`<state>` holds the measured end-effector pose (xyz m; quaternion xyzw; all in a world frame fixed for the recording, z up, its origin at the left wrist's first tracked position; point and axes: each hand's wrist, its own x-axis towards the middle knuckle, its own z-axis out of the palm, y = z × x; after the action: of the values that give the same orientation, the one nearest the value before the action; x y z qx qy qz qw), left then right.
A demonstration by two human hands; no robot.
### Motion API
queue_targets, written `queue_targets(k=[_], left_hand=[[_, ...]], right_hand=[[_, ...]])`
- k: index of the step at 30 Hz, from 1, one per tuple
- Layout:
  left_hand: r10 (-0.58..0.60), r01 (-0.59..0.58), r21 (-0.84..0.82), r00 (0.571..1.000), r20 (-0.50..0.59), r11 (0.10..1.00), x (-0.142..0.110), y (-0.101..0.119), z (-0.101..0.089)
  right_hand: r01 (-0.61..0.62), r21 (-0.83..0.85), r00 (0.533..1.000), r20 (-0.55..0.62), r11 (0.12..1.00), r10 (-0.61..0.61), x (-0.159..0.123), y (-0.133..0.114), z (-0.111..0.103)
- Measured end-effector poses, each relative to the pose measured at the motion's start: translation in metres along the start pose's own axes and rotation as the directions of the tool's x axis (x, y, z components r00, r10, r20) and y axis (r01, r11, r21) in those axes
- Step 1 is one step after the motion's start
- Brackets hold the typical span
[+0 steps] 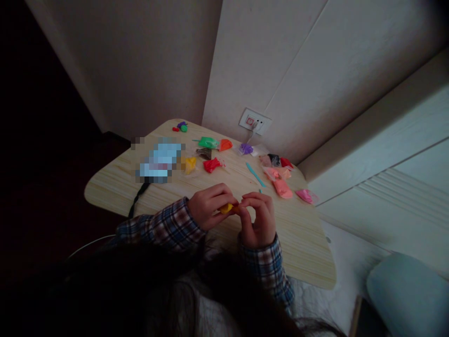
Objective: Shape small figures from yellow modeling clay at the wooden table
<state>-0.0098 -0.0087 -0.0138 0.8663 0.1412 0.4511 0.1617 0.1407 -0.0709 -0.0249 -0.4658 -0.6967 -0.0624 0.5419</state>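
Note:
Just above the table's near side, my left hand (pixel 211 206) is closed, its thumb and fingers pinching a piece of yellow modelling clay (pixel 226 208). An orange-red part (pixel 236 209) joins or touches the yellow at its right end; which of the two I cannot tell. The fingertips of my right hand (pixel 260 219) pinch that orange-red end. Beyond the hands lie a teal modelling tool (pixel 255 174), a bag of red clay (pixel 212 164) and a bag of yellow clay (pixel 190 164).
More clay packs, green (pixel 208 142), purple (pixel 246 149), coral (pixel 282 188) and pink (pixel 306 195), lie across the wooden table (pixel 298 238). A blurred-out screen (pixel 160 160) with a dark cable stands at left. Behind is a wall socket (pixel 255 121) with a plug.

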Motion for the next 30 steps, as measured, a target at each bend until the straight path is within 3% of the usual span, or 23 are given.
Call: queue_targets(k=[6, 16, 19, 26, 30], left_hand=[[-0.032, 0.031, -0.048, 0.999, -0.013, 0.998, -0.0004, -0.0015, 0.0001], [-0.071, 0.070, -0.041, 0.997, -0.017, 0.997, -0.0011, -0.0015, 0.0002], [-0.078, 0.076, -0.043, 0.996, -0.039, 0.996, -0.0010, -0.0029, 0.0007], [-0.021, 0.016, -0.031, 0.988, -0.153, 0.999, 0.0013, -0.0046, 0.0004], [-0.055, 0.056, 0.007, 0.988, -0.142, 0.998, 0.0039, 0.0001, -0.0048]], right_hand=[[-0.193, 0.170, 0.974, -0.088, 0.966, 0.211, -0.0045, -0.0032, 0.0028], [-0.303, 0.434, 0.919, -0.102, 0.849, 0.380, -0.0029, -0.0056, 0.0038], [-0.301, 0.472, 0.913, -0.110, 0.829, 0.394, -0.0012, -0.0041, 0.0034], [-0.210, 0.349, 0.957, -0.116, 0.913, 0.265, 0.0024, -0.0060, -0.0010], [-0.254, 0.402, 0.943, -0.100, 0.880, 0.317, -0.0004, -0.0049, -0.0002]])
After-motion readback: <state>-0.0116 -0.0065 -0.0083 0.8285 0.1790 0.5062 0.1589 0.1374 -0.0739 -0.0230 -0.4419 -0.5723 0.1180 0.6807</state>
